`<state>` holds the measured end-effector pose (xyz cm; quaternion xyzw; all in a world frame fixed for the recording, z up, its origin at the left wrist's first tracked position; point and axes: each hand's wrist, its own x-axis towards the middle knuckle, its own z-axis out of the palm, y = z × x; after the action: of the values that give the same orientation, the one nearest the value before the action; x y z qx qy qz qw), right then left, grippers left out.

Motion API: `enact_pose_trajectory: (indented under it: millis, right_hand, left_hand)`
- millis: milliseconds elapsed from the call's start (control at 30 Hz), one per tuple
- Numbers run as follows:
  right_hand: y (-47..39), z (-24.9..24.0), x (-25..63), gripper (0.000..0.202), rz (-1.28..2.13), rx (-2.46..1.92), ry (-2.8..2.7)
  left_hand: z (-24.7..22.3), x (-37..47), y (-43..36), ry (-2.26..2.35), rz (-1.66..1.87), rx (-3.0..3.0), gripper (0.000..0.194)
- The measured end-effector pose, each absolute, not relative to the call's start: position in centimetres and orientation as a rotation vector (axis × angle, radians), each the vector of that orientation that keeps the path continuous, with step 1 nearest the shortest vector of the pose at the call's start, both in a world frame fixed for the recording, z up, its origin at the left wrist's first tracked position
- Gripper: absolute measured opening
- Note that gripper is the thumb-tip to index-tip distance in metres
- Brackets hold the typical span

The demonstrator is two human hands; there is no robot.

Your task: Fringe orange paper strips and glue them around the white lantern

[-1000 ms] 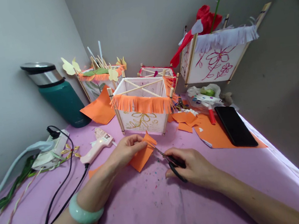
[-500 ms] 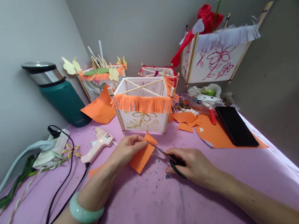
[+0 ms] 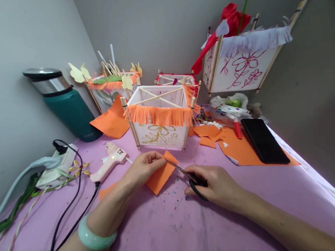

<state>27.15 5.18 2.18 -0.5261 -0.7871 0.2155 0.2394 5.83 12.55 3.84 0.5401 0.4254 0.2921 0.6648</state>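
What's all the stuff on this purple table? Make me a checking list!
Surface: purple table cover, speckled with tiny paper bits.
Job's things: orange paper piece; scissors with blades at its edge.
Clutter: pink glue gun, orange-fringed lantern, white-fringed lantern, orange scraps, black phone, green flask.
Grippers: left hand pinches the paper; right hand grips the scissors.
Cables: black cable runs from the glue gun to a power strip.
Surroundings: grey walls meeting in a corner.
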Motion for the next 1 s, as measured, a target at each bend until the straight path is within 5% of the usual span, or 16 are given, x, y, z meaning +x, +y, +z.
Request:
enact_pose_trajectory:
  millis: [1000]
  right_hand:
    - [5.37,2.18,27.2,0.026,0.621,-1.42,-2.154]
  left_hand:
    - [4.11,5.94,12.22,0.871,0.572,1.124,0.023]
